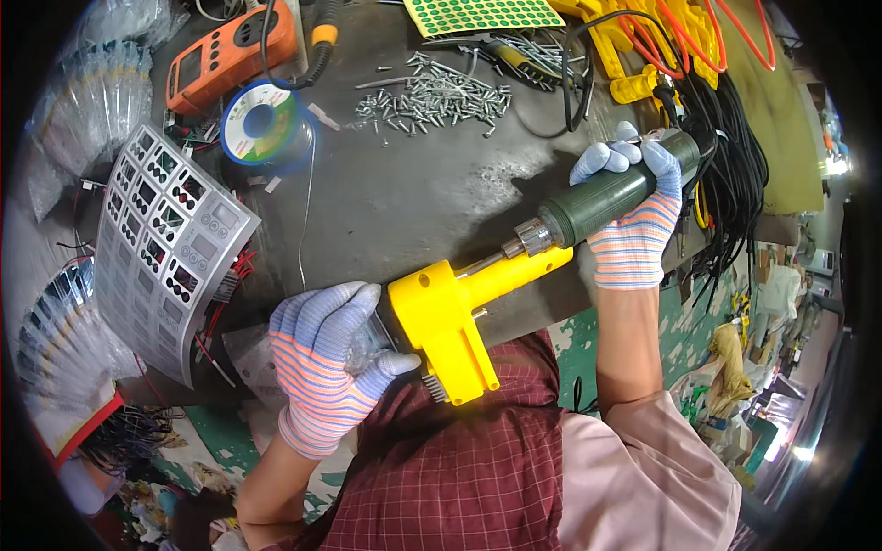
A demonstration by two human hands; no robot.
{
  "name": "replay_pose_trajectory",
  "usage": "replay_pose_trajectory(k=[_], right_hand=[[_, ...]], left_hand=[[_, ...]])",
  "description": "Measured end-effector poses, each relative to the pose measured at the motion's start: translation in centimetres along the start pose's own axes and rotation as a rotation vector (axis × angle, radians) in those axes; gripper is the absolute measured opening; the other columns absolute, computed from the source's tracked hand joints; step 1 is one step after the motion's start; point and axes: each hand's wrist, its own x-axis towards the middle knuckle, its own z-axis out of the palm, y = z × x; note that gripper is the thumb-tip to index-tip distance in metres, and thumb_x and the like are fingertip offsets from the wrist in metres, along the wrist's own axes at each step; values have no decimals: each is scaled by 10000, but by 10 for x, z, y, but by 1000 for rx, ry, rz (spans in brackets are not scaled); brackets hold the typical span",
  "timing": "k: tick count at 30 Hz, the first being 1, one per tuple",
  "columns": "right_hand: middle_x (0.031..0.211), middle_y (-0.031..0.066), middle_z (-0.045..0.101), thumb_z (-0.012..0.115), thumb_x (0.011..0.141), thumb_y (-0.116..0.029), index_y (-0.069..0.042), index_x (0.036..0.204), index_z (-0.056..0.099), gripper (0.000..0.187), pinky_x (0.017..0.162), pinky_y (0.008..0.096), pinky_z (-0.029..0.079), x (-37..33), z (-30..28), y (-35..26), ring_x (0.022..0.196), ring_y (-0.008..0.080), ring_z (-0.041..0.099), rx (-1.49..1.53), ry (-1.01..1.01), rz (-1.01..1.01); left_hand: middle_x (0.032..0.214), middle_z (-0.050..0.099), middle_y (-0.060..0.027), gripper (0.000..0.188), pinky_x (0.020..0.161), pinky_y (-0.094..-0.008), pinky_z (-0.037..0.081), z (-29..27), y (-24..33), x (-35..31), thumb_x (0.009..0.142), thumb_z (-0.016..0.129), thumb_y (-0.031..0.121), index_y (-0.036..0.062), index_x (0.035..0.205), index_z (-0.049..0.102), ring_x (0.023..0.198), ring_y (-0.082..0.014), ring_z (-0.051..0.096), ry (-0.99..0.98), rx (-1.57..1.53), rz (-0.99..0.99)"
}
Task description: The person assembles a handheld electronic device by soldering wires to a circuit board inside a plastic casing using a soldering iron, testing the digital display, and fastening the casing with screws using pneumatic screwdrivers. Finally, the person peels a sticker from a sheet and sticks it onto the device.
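In a striped glove, my left hand (326, 363) grips the left end of a yellow plastic device housing (436, 317), thumb along its near side. A dark part and clear plastic show between the fingers and the yellow body. My right hand (634, 207), gloved alike, is wrapped round a dark green electric screwdriver (597, 202). Its bit slants down to the left and meets the housing beside the yellow handle. A screw (479, 313) stands out of the housing on the near side of that handle. The bit's very tip is hard to make out.
A pile of loose screws (436, 96) lies at the back. Left of it are a solder wire spool (262, 124), an orange multimeter (230, 55) and a sheet of printed panel labels (170, 239). Black cables (735, 184) and yellow housings (634, 55) crowd the right.
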Motion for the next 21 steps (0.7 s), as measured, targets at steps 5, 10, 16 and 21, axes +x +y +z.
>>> replay_pose_trajectory(k=[5, 10, 16, 21], right_hand=[[739, 36, 613, 656, 843, -73, -4, 1012, 652, 182, 812, 423, 576, -1, 4, 2, 676, 201, 605, -21, -13, -8], [748, 39, 629, 657, 826, -70, 1, 999, 662, 187, 828, 418, 569, -6, 9, 8, 683, 208, 604, -5, -41, 36], [743, 39, 638, 656, 810, -63, 1, 975, 675, 178, 816, 410, 559, -3, 12, 9, 689, 210, 601, -12, -110, 70], [741, 34, 635, 657, 811, -63, -5, 975, 673, 175, 816, 410, 556, 0, 3, 9, 688, 201, 596, 20, -122, 73]], left_hand=[[1152, 650, -64, 623, 933, -438, 418, 1, 0, 1, 756, 772, 540, 109, 1193, 669, 1041, -280, 590, 25, -47, 2], [1152, 650, -71, 609, 931, -445, 431, 0, -2, -1, 780, 750, 532, 96, 1197, 663, 1056, -287, 588, 23, -56, 14], [1128, 648, -97, 696, 898, -437, 448, 1, -6, 0, 700, 805, 560, 74, 1177, 661, 1002, -309, 598, 39, -37, 52], [1127, 650, -107, 704, 902, -438, 448, 2, -6, -1, 705, 798, 569, 72, 1183, 657, 1007, -314, 603, 54, -35, 62]])
